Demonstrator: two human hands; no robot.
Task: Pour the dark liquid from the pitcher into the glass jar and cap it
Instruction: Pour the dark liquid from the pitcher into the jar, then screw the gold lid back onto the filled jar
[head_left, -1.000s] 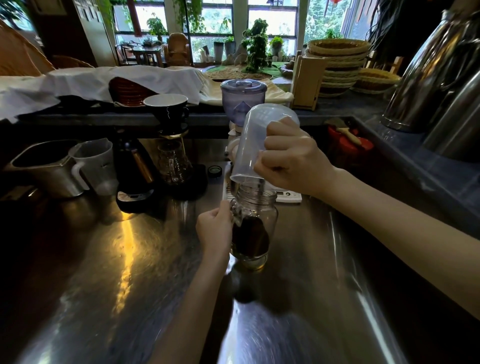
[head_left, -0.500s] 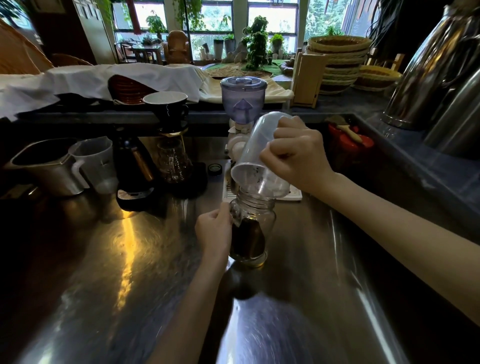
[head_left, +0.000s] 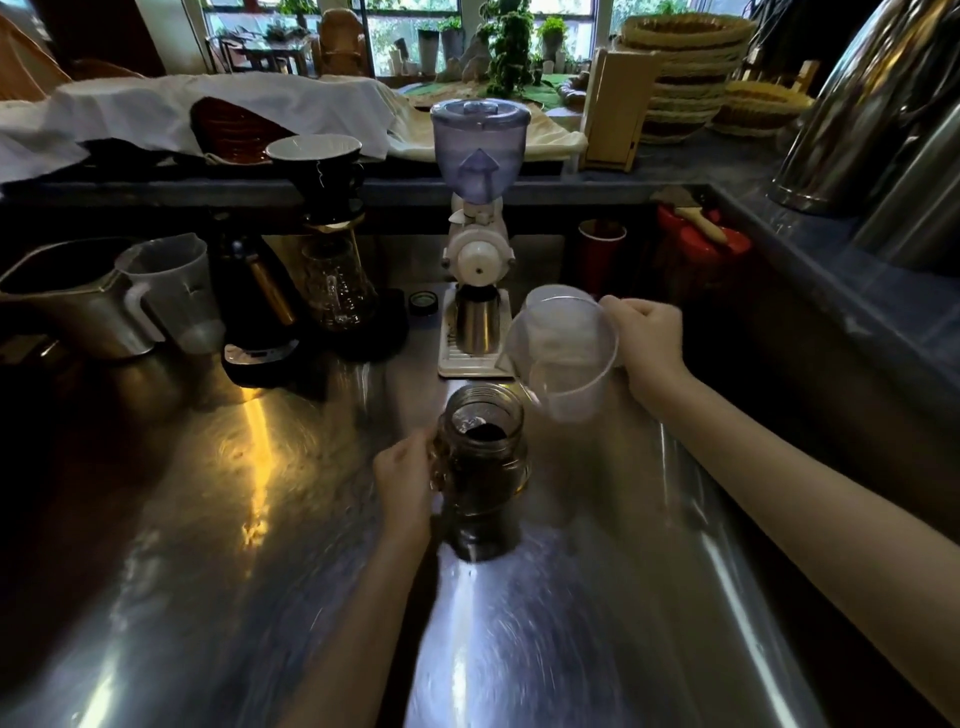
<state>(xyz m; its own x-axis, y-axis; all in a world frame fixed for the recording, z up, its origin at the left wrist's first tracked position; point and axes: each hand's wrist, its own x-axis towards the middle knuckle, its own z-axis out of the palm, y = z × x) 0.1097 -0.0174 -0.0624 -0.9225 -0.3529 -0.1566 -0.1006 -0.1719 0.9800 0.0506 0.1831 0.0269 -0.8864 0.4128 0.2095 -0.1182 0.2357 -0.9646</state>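
Observation:
A glass jar (head_left: 485, 457) with a handle stands on the steel counter (head_left: 260, 545), open at the top and holding dark liquid. My left hand (head_left: 408, 480) grips the jar's handle on its left side. My right hand (head_left: 647, 338) holds the handle of a clear plastic pitcher (head_left: 563, 358), which looks empty. The pitcher is nearly upright, tilted a little, up and to the right of the jar, its spout just above the jar's rim. A small dark round lid (head_left: 423, 302) lies on the counter behind, left of the grinder.
A white coffee grinder (head_left: 478, 208) with a steel cup stands right behind the jar. To the left are a kettle (head_left: 260, 291), a glass server under a black dripper (head_left: 332, 291), a plastic measuring cup (head_left: 174, 291) and a steel jug (head_left: 67, 301). Red containers (head_left: 701, 244) sit at the back right.
My right hand has swung the pitcher from upside down over the jar's mouth back to nearly upright and off to the right. My left hand stays on the jar's handle.

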